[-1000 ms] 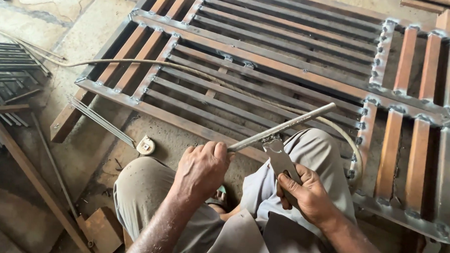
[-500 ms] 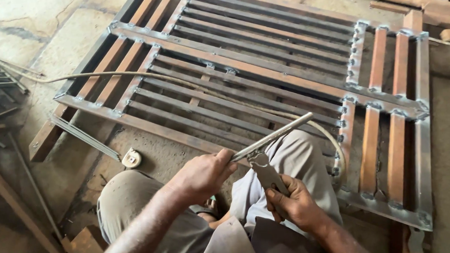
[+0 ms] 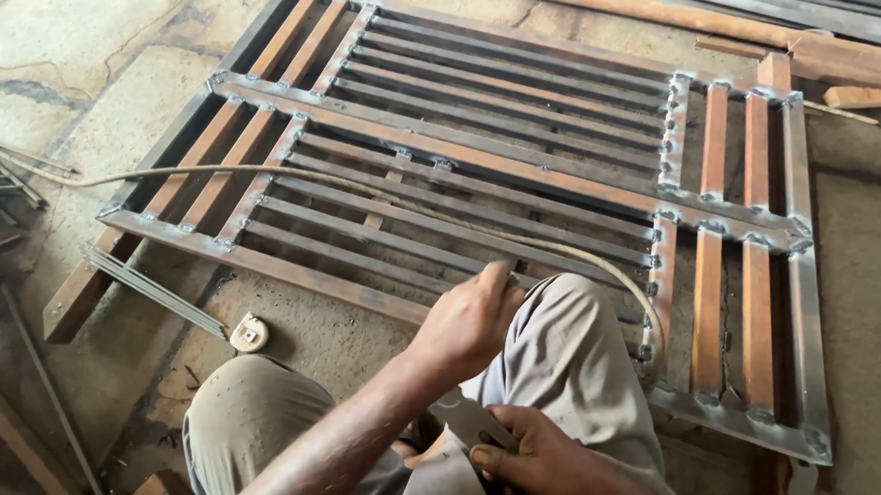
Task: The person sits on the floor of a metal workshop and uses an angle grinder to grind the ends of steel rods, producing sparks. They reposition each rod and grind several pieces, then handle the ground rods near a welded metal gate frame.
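Grip, left: our left hand (image 3: 472,320) is clenched, fingers curled over something slim at the near edge of the rust-brown welded steel grille frame (image 3: 516,167); what it grasps is hidden under the knuckles, so we cannot name it.

Grip, right: our right hand (image 3: 541,459) is closed around a flat grey metal holder piece (image 3: 466,419), which juts up and leftward out of the fist toward the left wrist.

Relation: the grey piece lies just below and toward us from the left hand, near but apart; its long axis runs on a diagonal from the right fist up toward the left forearm. Our right hand is the nearer one, already grasping it; the left sits farther out, over the frame's edge.

Pose: we squat on the floor, knees in grey trousers (image 3: 572,370) raised; the left forearm crosses between the knees and reaches forward, the right hand rests low against the lap.

Item: pale thin cable (image 3: 262,171), running from the left across the frame bars and curving round our right knee.

Item: bundle of thin grey welding rods (image 3: 154,287), on the floor to the left.

Item: small round cream-coloured tape measure (image 3: 249,333), just beside the rods' near end.
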A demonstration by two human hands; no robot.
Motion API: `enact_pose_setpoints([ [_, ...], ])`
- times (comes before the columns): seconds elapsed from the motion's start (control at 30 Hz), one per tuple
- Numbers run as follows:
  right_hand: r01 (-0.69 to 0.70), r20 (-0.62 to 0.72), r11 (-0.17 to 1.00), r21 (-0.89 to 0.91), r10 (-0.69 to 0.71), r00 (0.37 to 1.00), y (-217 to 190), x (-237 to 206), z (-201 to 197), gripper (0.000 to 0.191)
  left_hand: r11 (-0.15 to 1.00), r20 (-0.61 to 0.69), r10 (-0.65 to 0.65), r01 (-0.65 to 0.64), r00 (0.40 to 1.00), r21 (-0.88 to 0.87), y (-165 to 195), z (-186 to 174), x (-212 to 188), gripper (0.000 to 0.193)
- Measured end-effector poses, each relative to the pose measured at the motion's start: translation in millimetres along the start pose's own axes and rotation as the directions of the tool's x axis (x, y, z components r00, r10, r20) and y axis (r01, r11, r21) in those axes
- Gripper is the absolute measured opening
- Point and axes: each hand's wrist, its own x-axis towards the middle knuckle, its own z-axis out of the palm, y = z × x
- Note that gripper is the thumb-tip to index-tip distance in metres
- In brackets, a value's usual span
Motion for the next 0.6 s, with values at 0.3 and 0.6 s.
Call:
enact_pose_setpoints([
  [0.3, -0.019, -0.144, 0.994, 0.106, 0.035, 0.989, 87, 11, -63, 0.036, 0.999, 0.017, -0.032, 0.032, 0.999, -0.014, -3, 12, 0, 0.057],
  [0.6, 0.128, -0.398, 0.992, -0.023, -0.126, 0.908, 147, 43, -159, 0.021, 0.952, 0.130, -0.194, 0.154, 0.972, 0.264, -25, -23, -92, 0.031],
])
